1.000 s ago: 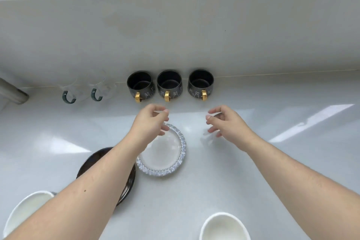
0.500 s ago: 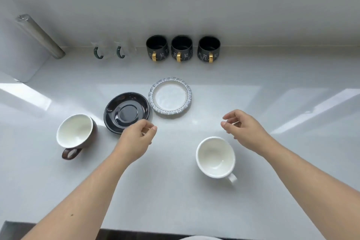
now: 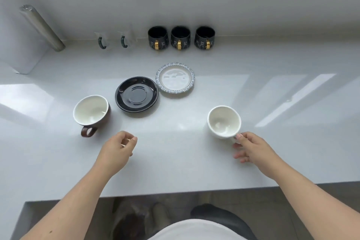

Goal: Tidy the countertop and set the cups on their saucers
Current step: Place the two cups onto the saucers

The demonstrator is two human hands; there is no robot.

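A white cup (image 3: 224, 122) stands on the countertop (image 3: 175, 161) at the right. My right hand (image 3: 251, 149) pinches its handle, which is hidden under my thumb. At the left stands a brown cup with a white inside (image 3: 91, 112), its handle toward me. Between the two cups lie a black saucer (image 3: 136, 94) and, behind it to the right, a white saucer with a blue speckled rim (image 3: 175, 78); both are bare. My left hand (image 3: 118, 149) hovers loosely curled in front of the black saucer, holding nothing.
Three black mugs with gold handles (image 3: 180, 38) line the back wall. Left of them are two clear glass cups with green handles (image 3: 113, 41). A metal pipe (image 3: 41, 27) leans at the far left. The counter's front edge (image 3: 155, 194) runs just below my hands.
The view has pulled back, showing the counter's front edge. My right hand came down to the white cup's handle. My left hand drew back toward me, away from the black saucer.
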